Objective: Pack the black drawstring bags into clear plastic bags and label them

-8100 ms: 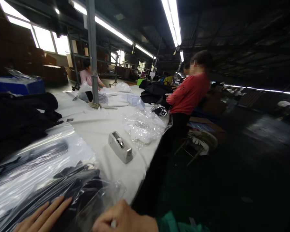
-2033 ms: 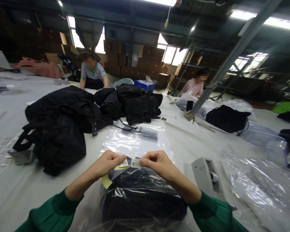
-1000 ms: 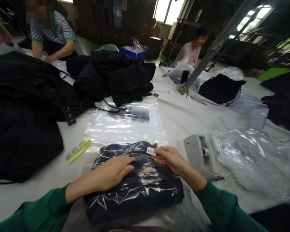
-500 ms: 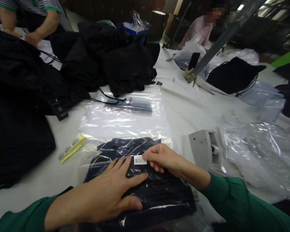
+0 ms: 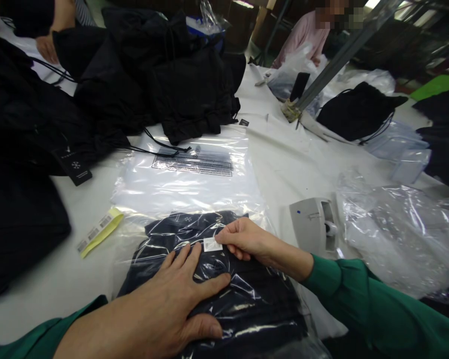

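A folded dark garment lies in a clear plastic bag (image 5: 243, 304) at the near edge of the white table (image 5: 284, 164). My left hand (image 5: 168, 304) lies flat on the bag, fingers spread, pressing it down. My right hand (image 5: 243, 239) pinches a small white barcode sticker (image 5: 212, 245) against the top of the bag. A yellow strip of barcode stickers (image 5: 99, 231) lies on the table to the left. Beyond the bag lies a stack of flat clear bags (image 5: 187, 179) with printed text.
A grey tape dispenser (image 5: 314, 224) stands right of my right hand, crumpled clear plastic (image 5: 400, 229) beyond it. Black garments (image 5: 108, 85) with hang tags are piled at left and centre. A slanted metal pole (image 5: 333, 60) rises behind. Other people sit across the table.
My right hand has brought the sticker down onto the bag. My left hand has let go of the yellow strip, which now lies on the table, and spread flat on the bag.
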`<state>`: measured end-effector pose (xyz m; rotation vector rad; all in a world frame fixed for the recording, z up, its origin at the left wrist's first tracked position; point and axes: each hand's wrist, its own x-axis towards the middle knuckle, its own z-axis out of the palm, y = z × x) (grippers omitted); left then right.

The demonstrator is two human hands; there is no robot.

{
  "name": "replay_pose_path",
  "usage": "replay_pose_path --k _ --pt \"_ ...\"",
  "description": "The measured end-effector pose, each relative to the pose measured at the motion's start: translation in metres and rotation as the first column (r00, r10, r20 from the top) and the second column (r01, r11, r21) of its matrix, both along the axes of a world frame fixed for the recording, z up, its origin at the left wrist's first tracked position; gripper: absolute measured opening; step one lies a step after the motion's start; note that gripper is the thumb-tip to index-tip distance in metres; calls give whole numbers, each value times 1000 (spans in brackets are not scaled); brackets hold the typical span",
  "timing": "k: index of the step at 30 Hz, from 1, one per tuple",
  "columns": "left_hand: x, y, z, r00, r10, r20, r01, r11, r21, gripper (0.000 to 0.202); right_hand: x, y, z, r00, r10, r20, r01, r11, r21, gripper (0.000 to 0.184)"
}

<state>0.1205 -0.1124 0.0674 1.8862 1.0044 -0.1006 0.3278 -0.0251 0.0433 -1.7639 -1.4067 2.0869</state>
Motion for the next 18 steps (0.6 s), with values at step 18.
replay_pose_path --k 18 --pt "4 12 5 998 -59 -35 59 998 -21 87 -1 -6 6 651 310 693 -720 541 435 22"
